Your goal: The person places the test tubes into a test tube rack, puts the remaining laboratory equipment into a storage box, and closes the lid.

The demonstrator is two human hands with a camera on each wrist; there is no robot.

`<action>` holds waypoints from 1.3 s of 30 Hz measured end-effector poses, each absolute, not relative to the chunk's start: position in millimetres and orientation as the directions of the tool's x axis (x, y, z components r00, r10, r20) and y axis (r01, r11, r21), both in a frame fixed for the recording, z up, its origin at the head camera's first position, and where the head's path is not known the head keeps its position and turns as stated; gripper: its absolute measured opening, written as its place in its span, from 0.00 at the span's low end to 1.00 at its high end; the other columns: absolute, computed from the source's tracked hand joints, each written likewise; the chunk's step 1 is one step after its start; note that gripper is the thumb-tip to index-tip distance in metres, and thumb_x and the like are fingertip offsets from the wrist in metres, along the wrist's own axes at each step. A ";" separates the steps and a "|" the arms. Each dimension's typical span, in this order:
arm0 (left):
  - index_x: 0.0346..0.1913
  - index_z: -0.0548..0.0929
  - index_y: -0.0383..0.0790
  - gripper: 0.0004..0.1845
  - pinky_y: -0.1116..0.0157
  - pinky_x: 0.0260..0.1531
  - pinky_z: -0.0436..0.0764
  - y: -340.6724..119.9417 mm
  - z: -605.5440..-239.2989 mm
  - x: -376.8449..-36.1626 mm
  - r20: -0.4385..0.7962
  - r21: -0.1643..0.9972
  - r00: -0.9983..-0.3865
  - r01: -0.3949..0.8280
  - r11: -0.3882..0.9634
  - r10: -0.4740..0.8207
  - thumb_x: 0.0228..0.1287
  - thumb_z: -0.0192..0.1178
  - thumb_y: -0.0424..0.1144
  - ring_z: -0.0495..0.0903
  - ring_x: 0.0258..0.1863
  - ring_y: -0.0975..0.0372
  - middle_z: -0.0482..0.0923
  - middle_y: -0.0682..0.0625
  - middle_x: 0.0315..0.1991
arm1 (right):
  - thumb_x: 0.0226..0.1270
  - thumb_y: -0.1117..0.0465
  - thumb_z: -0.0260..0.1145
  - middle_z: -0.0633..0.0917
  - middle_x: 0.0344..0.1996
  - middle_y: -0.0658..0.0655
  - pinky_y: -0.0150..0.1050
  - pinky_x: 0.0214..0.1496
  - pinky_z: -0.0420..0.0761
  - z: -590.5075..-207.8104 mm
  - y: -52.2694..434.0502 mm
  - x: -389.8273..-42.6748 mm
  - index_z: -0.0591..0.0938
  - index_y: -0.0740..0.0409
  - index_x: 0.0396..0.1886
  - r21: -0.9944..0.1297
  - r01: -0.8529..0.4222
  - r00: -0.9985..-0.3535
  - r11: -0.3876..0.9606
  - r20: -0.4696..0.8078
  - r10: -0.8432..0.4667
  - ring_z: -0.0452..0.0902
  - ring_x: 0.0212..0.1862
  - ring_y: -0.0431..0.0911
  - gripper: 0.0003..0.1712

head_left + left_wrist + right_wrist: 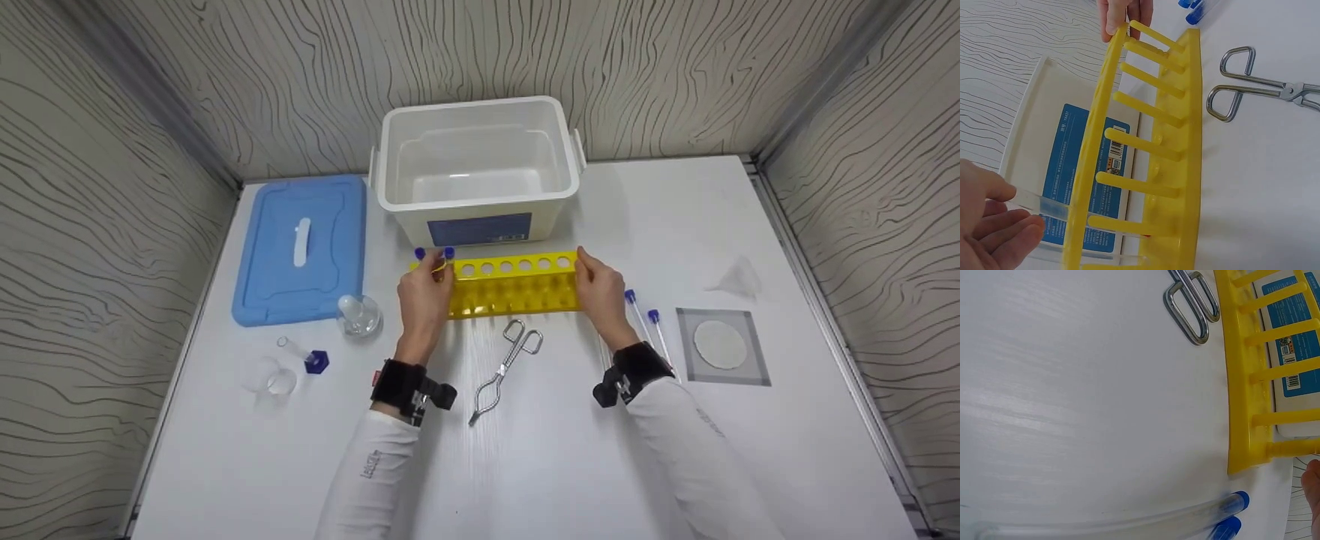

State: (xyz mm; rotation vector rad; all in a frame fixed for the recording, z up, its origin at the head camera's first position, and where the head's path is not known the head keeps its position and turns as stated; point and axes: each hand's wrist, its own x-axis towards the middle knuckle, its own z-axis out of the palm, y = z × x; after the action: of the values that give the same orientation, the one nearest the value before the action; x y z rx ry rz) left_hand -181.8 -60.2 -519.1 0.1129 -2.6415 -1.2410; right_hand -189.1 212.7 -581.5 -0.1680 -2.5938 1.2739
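A yellow test tube rack (pixel 514 296) stands in front of the white bin. At its left end, my left hand (pixel 424 300) has thumb and fingers around a clear test tube (pixel 1050 208) set in the rack. Two blue caps (pixel 449 253) show beside these fingers in the head view. My right hand (pixel 602 300) grips the rack's right end; only a bit of it enters the right wrist view. Metal crucible tongs (pixel 501 369) lie just in front of the rack. Blue-capped test tubes (pixel 654 316) lie by the right wrist, partly hidden under it.
Behind the rack stands the open white bin (pixel 409 225). A blue lid (pixel 330 255) lies left, near a glass bottle (pixel 360 322), a small cylinder with a blue base (pixel 316 362) and a clear beaker (pixel 280 384). To the right are a funnel (pixel 739 279) and a gauze square (pixel 754 367).
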 end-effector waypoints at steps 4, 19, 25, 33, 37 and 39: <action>0.55 0.84 0.38 0.16 0.62 0.44 0.87 -61.7 -511.6 -176.4 0.217 0.767 -0.963 0.066 0.639 -0.161 0.68 0.61 0.37 0.89 0.42 0.55 0.89 0.42 0.45 | 0.75 0.63 0.56 0.81 0.61 0.64 0.50 0.52 0.82 -581.5 213.1 -189.6 0.78 0.63 0.63 -0.798 -0.012 -0.961 0.602 0.176 0.213 0.82 0.48 0.56 0.20; 0.56 0.81 0.34 0.18 0.59 0.49 0.86 -83.3 -503.0 -161.3 0.471 0.748 -0.875 0.329 0.576 -0.112 0.67 0.63 0.39 0.86 0.45 0.54 0.86 0.42 0.50 | 0.73 0.64 0.58 0.84 0.56 0.65 0.36 0.34 0.72 -581.0 212.6 -188.2 0.79 0.65 0.61 -0.789 -0.044 -0.949 0.613 0.224 0.220 0.68 0.25 0.47 0.19; 0.62 0.77 0.36 0.22 0.54 0.53 0.84 -95.9 -519.7 -156.9 0.437 0.743 -0.894 0.297 0.600 -0.099 0.67 0.63 0.40 0.83 0.52 0.51 0.82 0.42 0.56 | 0.74 0.63 0.57 0.82 0.59 0.63 0.39 0.39 0.74 -580.7 212.4 -187.7 0.79 0.64 0.62 -0.790 -0.026 -0.956 0.612 0.198 0.215 0.75 0.32 0.51 0.20; 0.64 0.75 0.38 0.24 0.56 0.61 0.81 -111.3 -548.0 -152.1 0.339 0.739 -0.936 0.206 0.641 -0.090 0.67 0.64 0.41 0.80 0.60 0.52 0.79 0.43 0.61 | 0.77 0.62 0.55 0.81 0.61 0.63 0.36 0.40 0.76 -578.8 211.9 -187.3 0.77 0.63 0.64 -0.799 0.000 -0.967 0.602 0.153 0.203 0.79 0.40 0.51 0.21; 0.66 0.74 0.39 0.26 0.55 0.65 0.77 -116.4 -561.7 -151.1 0.248 0.734 -0.964 0.124 0.667 -0.093 0.67 0.64 0.42 0.78 0.64 0.52 0.78 0.42 0.63 | 0.76 0.62 0.56 0.81 0.60 0.63 0.33 0.37 0.72 -579.7 211.6 -187.9 0.77 0.63 0.64 -0.798 -0.001 -0.964 0.603 0.161 0.211 0.76 0.35 0.50 0.20; 0.68 0.73 0.39 0.28 0.54 0.66 0.76 -118.3 -567.2 -151.7 0.190 0.722 -0.978 0.075 0.687 -0.092 0.67 0.64 0.43 0.76 0.65 0.51 0.77 0.42 0.65 | 0.76 0.62 0.56 0.81 0.60 0.63 0.36 0.40 0.75 -579.5 211.3 -188.2 0.77 0.63 0.64 -0.800 0.002 -0.965 0.599 0.156 0.211 0.78 0.39 0.51 0.21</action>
State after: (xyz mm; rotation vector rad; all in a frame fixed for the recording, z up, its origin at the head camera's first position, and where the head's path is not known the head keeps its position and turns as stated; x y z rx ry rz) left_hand -151.7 -118.3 -567.2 0.0133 -2.6880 -1.1646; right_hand -188.2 211.3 -579.5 -0.1758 -2.5928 1.2973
